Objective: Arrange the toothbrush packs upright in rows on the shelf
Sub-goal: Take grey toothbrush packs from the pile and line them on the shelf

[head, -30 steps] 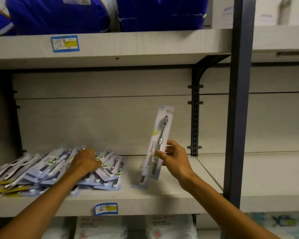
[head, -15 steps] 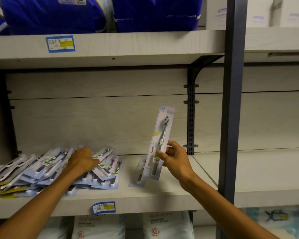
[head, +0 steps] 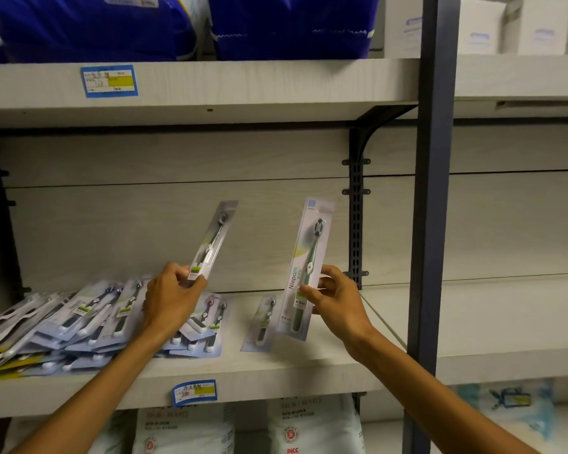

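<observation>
Loose heap: flat blister-card toothbrush packs, pale blue-grey card with clear plastic fronts (head: 79,326), lie overlapped on the pale wood-grain shelf board (head: 309,371), out at my 9 to 10 o'clock. None upright yet.

Left hand (head: 171,299): fingers and thumb curled round the bottom end of one clear-fronted pack with a dark brush (head: 212,244). Pack is clear of the heap, top leaning toward 1 o'clock, just in front of the back panel (head: 112,231). Whether its top touches the panel I cannot tell.

Lone pack: one more card-backed pack (head: 261,322) lies flat on the board at 12 o'clock, between my two hands, just left of the pack in my right.

Right hand (head: 338,303): thumb across the front, fingers behind, pinching the lower half of a white-and-grey card pack with a green-handled brush (head: 307,267). Near upright, slight lean to 1 o'clock; its bottom edge looks close to the board, contact unclear.

Row start: my guess is 1 o'clock, by the black slotted bracket (head: 356,224).

Doing it well: seat the right pack's bottom edge square on the board, top resting on the panel, front facing me. Bring the left pack in beside it, same tilt. Thin cards slide and tip; release slowly, one at a time.

Risk: the flat lone pack sits in the row's path; lift it before it trips the standing ones.
</observation>
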